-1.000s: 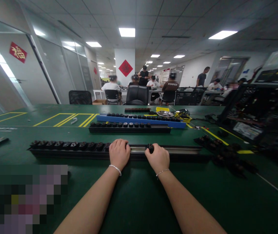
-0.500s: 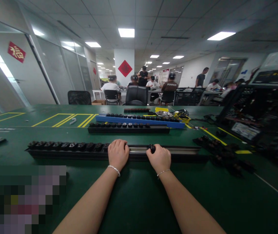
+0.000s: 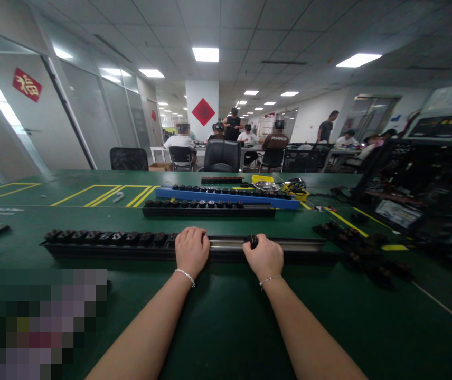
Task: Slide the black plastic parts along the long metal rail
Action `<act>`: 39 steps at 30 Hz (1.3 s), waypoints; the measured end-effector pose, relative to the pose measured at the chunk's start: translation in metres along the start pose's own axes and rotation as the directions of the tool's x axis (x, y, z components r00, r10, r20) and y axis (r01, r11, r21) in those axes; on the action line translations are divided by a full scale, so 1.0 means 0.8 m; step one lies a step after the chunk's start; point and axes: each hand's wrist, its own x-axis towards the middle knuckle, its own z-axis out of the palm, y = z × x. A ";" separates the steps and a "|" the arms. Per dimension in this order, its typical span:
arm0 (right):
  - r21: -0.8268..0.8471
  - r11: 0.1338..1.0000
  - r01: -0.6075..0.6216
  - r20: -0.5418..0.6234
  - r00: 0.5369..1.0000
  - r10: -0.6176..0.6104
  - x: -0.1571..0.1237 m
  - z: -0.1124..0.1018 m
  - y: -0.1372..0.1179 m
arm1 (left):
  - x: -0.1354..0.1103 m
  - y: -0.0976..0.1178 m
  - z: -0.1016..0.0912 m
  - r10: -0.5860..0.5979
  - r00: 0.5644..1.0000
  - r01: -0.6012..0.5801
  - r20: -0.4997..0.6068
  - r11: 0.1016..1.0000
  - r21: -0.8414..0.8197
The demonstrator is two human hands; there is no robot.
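Note:
A long black rail [image 3: 103, 250] with a pale metal track [image 3: 226, 241] lies crosswise in front of me. Several small black wheel-like pieces [image 3: 118, 237] stand in a row along its left half. At the right end of that row, my left hand [image 3: 191, 249] is closed over the rail, its fingertips hidden behind it. My right hand [image 3: 264, 257] pinches a single small black wheel-like piece [image 3: 253, 241] over the track, to the right of centre. Between my hands a stretch of bare track shows.
Behind stand a shorter black rail [image 3: 210, 212] and a blue rail [image 3: 229, 197], both bearing similar pieces. Loose black parts [image 3: 368, 253] are heaped at the right, near an open black equipment case [image 3: 398, 184]. A metal dish [image 3: 266, 186] sits farther back. People sit beyond the green table [image 3: 218, 327].
My right hand has shifted slightly right along the rail with the small black piece. My left hand stays where it was.

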 end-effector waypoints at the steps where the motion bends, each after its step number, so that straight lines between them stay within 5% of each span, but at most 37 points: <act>1: -0.004 1.000 -0.005 -0.001 1.000 0.005 0.000 0.000 0.001 | 0.000 0.000 0.001 0.002 1.000 -0.002 -0.002 1.000 0.001; 39: 0.004 1.000 -0.026 -0.005 1.000 0.026 0.006 0.002 0.018 | -0.001 -0.001 0.000 0.015 1.000 -0.015 -0.004 1.000 -0.006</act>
